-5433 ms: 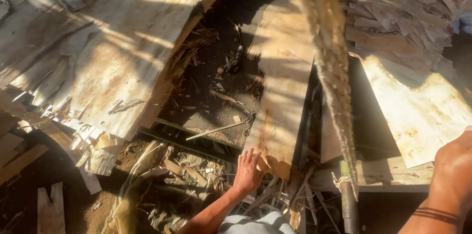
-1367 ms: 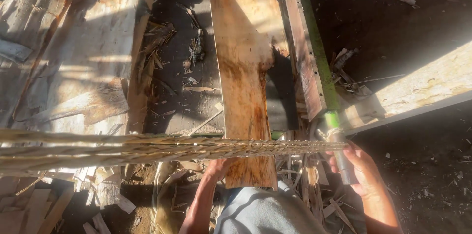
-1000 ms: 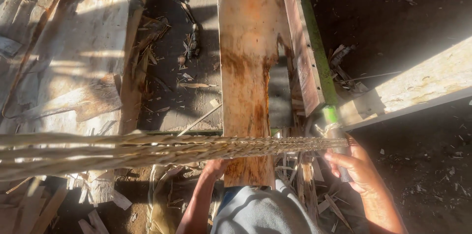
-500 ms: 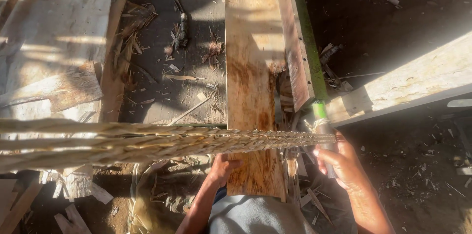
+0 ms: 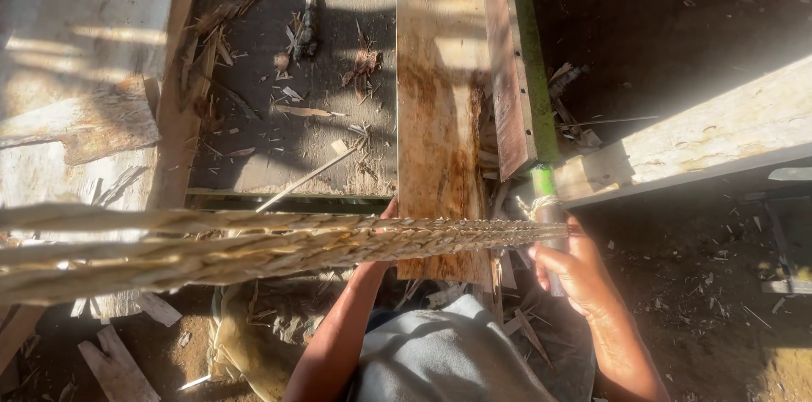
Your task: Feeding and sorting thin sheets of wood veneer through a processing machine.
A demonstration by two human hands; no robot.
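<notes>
A long, narrow wood veneer strip (image 5: 440, 114), brown-stained, lies lengthwise on a dark flat bed (image 5: 279, 140). My left hand (image 5: 375, 269) is at the strip's near end, on its left edge, partly hidden behind a bundle. That bundle of pale braided fibres (image 5: 211, 246) crosses the view from the left. It is tied to a stick handle with a green top (image 5: 545, 199). My right hand (image 5: 577, 271) is closed around this handle, just right of the strip.
A green metal rail (image 5: 526, 55) runs along the strip's right side. Wide veneer sheets (image 5: 76, 72) lie at the left. A pale board (image 5: 719, 136) slants at the right. Wood splinters and scraps (image 5: 118, 360) litter the dirt ground around me.
The veneer strip has slid away from me along the bed, and my left hand has moved forward with its near end. My right hand keeps its grip on the handle.
</notes>
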